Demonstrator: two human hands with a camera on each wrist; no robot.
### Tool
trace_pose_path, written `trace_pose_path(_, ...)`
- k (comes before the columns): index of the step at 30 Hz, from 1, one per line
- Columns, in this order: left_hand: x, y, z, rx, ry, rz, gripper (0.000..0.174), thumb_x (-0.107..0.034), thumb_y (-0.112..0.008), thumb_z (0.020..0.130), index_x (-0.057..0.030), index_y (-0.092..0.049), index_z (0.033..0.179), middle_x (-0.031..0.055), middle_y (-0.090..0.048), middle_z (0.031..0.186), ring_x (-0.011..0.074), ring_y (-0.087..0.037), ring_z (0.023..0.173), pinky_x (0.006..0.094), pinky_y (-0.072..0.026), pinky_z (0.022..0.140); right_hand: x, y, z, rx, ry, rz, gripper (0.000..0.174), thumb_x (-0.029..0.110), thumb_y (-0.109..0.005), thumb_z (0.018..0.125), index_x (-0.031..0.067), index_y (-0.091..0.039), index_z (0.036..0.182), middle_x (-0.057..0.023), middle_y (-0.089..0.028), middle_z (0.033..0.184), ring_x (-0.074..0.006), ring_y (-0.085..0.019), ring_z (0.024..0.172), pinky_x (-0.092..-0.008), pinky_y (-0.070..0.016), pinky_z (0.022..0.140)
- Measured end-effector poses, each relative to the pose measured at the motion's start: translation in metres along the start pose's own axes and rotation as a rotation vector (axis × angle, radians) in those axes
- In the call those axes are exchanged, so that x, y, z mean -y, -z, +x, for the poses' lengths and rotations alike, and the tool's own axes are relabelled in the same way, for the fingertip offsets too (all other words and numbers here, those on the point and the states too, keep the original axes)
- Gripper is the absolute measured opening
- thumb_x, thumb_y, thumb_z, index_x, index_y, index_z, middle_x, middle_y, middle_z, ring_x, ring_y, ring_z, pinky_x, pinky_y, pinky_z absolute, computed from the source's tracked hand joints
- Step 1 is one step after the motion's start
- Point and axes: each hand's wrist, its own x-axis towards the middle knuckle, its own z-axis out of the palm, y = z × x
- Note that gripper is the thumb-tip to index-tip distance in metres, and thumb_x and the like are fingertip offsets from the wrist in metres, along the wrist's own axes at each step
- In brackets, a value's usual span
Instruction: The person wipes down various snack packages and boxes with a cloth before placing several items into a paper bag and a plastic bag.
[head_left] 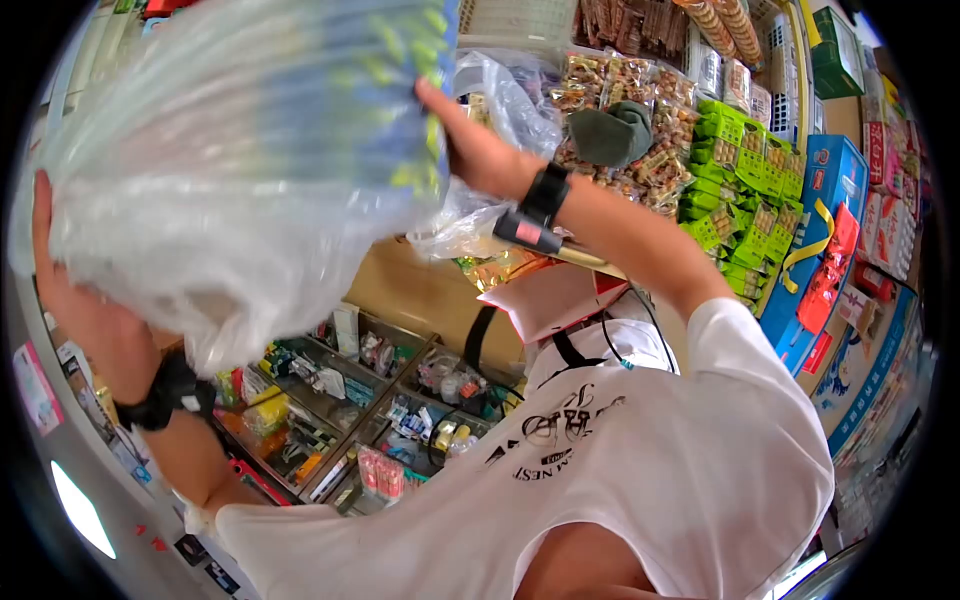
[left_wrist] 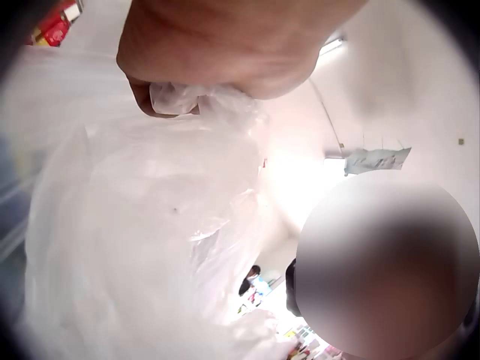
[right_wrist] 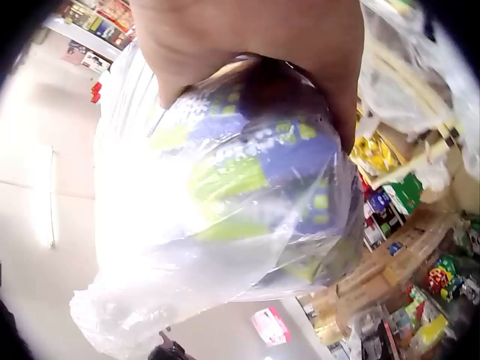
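Observation:
Both hands hold up a large clear plastic bag (head_left: pixel 230 190) with blue and green printed contents, at the upper left of the head view. The left hand (head_left: pixel 95 325) is at the bag's lower left side; in the left wrist view the left hand (left_wrist: pixel 217 52) grips gathered plastic (left_wrist: pixel 176 97). At the bag's right end is the right hand (head_left: pixel 480 150). The right wrist view shows the right hand (right_wrist: pixel 251 37) spread over the blue and green end of the bag (right_wrist: pixel 255 165), thumb and fingers gripping its two sides.
Below the bag is a compartmented case (head_left: pixel 345 430) of small goods. Snack packets (head_left: pixel 625 80), green packs (head_left: pixel 740 170) and a dark cloth item (head_left: pixel 610 135) lie at the upper right, beside a blue box (head_left: pixel 830 240). A red-and-white box (head_left: pixel 550 300) sits near the person's torso.

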Motion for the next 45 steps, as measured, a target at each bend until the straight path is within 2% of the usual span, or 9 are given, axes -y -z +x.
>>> trace_pose_path(5, 0.06, -0.05, 0.096, 0.308, -0.058, -0.27, 0.042, -0.023, -0.052, 0.1, -0.0002, -0.054, 0.135, 0.0098, -0.069, 0.103, 0.0205, -0.068, 0.08, 0.0363, -0.0572, 0.08, 0.081, 0.09, 0.058, -0.082, 0.12, -0.072, 0.066, 0.054, -0.056, 0.097, 0.0136, -0.041, 0.146, -0.0057, -0.058, 0.136, -0.021, -0.057, 0.124, -0.0395, -0.0463, 0.107)
trace_pose_path(7, 0.053, -0.106, 0.111, -0.078, 0.12, -0.276, 0.039, -0.026, -0.055, 0.099, -0.0005, -0.06, 0.129, 0.0047, -0.067, 0.092, 0.016, -0.063, 0.067, 0.035, -0.0558, 0.071, 0.098, 0.112, 0.069, -0.087, 0.155, -0.065, 0.066, 0.055, -0.056, 0.097, 0.0138, -0.041, 0.147, -0.0063, -0.057, 0.138, -0.0211, -0.057, 0.124, -0.0392, -0.046, 0.107)
trace_pose_path(13, 0.089, -0.254, 0.153, 0.195, 0.077, -0.314, 0.045, -0.027, -0.062, 0.093, 0.0028, -0.058, 0.126, 0.0084, -0.067, 0.108, 0.0204, -0.063, 0.1, 0.0331, -0.0478, 0.087, 0.169, 0.204, 0.108, -0.111, 0.034, -0.03, 0.065, 0.054, -0.051, 0.099, 0.0142, -0.043, 0.149, -0.0083, -0.053, 0.144, -0.0216, -0.054, 0.128, -0.0383, -0.0423, 0.11)
trace_pose_path(16, 0.114, -0.307, 0.209, 0.214, -0.008, -0.16, 0.042, -0.032, -0.061, 0.095, 0.0048, -0.064, 0.115, 0.0072, -0.068, 0.099, 0.0186, -0.064, 0.081, 0.0332, -0.0508, 0.073, 0.203, 0.251, 0.13, -0.034, 0.264, -0.632, 0.067, 0.055, -0.05, 0.1, 0.0151, -0.038, 0.151, -0.0116, -0.055, 0.139, -0.0198, -0.056, 0.123, -0.0357, -0.0457, 0.106)
trace_pose_path(21, 0.19, -0.342, 0.282, 0.312, 0.194, -0.11, 0.045, -0.036, -0.065, 0.093, 0.0045, -0.067, 0.111, 0.0079, -0.069, 0.096, 0.0176, -0.066, 0.077, 0.0332, -0.0533, 0.069, 0.215, 0.28, 0.147, -0.366, -0.067, -0.235, 0.062, 0.057, -0.034, 0.104, 0.0111, -0.054, 0.14, -0.0086, -0.063, 0.13, -0.022, -0.062, 0.111, -0.0358, -0.0503, 0.096)
trace_pose_path(27, 0.233, -0.367, 0.275, 0.336, 0.211, 0.144, 0.047, -0.036, -0.054, 0.097, 0.0084, -0.061, 0.11, 0.0084, -0.064, 0.093, 0.0192, -0.058, 0.08, 0.0358, -0.0472, 0.073, 0.18, 0.258, 0.072, -0.188, 0.261, -1.095, 0.067, 0.047, -0.046, 0.101, 0.0078, -0.031, 0.153, -0.0127, -0.05, 0.14, -0.0268, -0.05, 0.124, -0.0426, -0.0386, 0.107)
trace_pose_path(31, 0.252, -0.387, 0.294, 0.498, 0.233, 0.384, 0.045, -0.039, -0.054, 0.097, 0.0058, -0.061, 0.102, 0.008, -0.062, 0.085, 0.0183, -0.056, 0.074, 0.0351, -0.0455, 0.066, 0.18, 0.219, 0.042, -0.392, -0.186, -0.84, 0.079, 0.049, -0.054, 0.099, 0.017, -0.016, 0.16, -0.0123, -0.025, 0.161, -0.0282, -0.027, 0.148, -0.0444, -0.0314, 0.116)
trace_pose_path(36, 0.258, -0.332, 0.278, 0.591, 0.174, 0.354, 0.044, -0.033, -0.063, 0.092, 0.0034, -0.061, 0.117, 0.0138, -0.066, 0.106, 0.0234, -0.063, 0.096, 0.0379, -0.0504, 0.085, 0.183, 0.234, 0.042, -0.432, -0.042, -0.938, 0.082, 0.038, -0.068, 0.093, 0.0117, -0.024, 0.157, -0.0132, -0.042, 0.149, -0.0227, -0.055, 0.117, -0.0371, -0.0502, 0.091)
trace_pose_path(45, 0.444, -0.275, 0.184, 0.606, 0.076, 0.814, 0.092, -0.029, -0.081, 0.075, -0.0011, -0.032, 0.147, 0.0316, -0.046, 0.14, 0.0435, -0.056, 0.121, 0.0454, -0.0472, 0.102, 0.161, 0.274, 0.064, -0.466, -0.035, -1.27, 0.093, 0.03, -0.076, 0.086, 0.0055, -0.02, 0.156, -0.0173, -0.055, 0.13, -0.023, -0.059, 0.109, -0.036, -0.052, 0.083)
